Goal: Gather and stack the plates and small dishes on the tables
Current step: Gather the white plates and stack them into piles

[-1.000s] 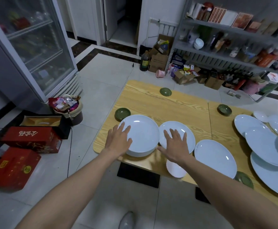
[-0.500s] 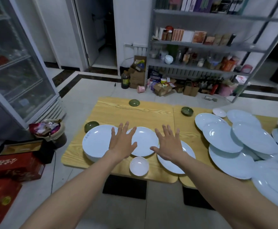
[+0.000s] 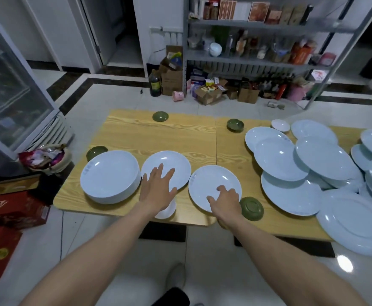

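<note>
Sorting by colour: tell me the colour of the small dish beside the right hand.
The small dish is dark olive green; head view shows it best.

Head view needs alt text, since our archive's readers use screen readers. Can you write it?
A person's left hand spreads open over a white plate while the right hand rests, fingers bent, on the neighbouring plate, both on a wooden table. A plate stack sits left, overlapping white plates spread right, and small green dishes lie scattered.

Glass-door fridge (image 3: pixel 8 85), metal shelving (image 3: pixel 246 57) — stocked, red cartons (image 3: pixel 10 210), rubbish bin (image 3: pixel 48 160)
</note>
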A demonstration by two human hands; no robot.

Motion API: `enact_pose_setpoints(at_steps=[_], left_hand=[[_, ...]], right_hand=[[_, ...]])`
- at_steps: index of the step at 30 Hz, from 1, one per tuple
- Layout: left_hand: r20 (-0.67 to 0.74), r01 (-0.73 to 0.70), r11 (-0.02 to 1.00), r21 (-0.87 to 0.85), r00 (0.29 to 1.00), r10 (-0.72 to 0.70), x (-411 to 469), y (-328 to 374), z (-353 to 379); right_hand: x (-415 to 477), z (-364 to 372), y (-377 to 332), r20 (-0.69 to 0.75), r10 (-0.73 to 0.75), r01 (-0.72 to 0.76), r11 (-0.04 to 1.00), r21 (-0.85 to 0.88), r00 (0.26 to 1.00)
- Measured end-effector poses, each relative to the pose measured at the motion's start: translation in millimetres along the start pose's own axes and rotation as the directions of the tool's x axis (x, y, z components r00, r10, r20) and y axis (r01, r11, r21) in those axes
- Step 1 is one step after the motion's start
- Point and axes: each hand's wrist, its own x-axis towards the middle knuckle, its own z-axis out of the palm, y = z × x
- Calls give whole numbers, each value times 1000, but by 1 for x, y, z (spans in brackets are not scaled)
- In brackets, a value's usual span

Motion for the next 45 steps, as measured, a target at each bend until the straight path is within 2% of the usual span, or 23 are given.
enact_pose_setpoints(at_steps=[6, 11, 16, 18, 22, 27, 34, 37, 45], left_hand=[[8, -16, 1000, 24, 1000, 15, 9, -6, 27], [15, -26, 999, 38, 1000, 26, 14, -11, 39], [14, -27, 1000, 2, 1000, 27, 9, -17, 44], [12, -21, 1000, -23, 1000, 21, 8, -20, 46], [-10, -3, 988, -157, 1000, 2, 9, -25, 45], [-28, 93, 905, -415, 993, -115, 19, -30, 43], [113, 261, 737, -623, 963, -245, 42, -37, 56], [174, 338, 698, -631, 939, -297, 52, -43, 64], [210, 454, 728, -514, 889, -406, 79, -51, 73]], right_hand=[[6, 22, 38, 84, 280, -292, 921, 256, 956], [12, 30, 55, 94, 340, -344, 817, 462, 936], [22, 36, 60, 123, 438, -392, 601, 697, 890], [25, 36, 60, 173, 458, -401, 465, 790, 872], [30, 32, 50, 179, 516, -355, 265, 896, 837], [35, 8, 33, 71, 494, -222, 254, 941, 867], [51, -33, 4, -68, 465, -13, 169, 986, 883], [60, -43, -8, -94, 432, 23, 166, 986, 897], [83, -47, -33, -93, 351, 26, 193, 981, 932]])
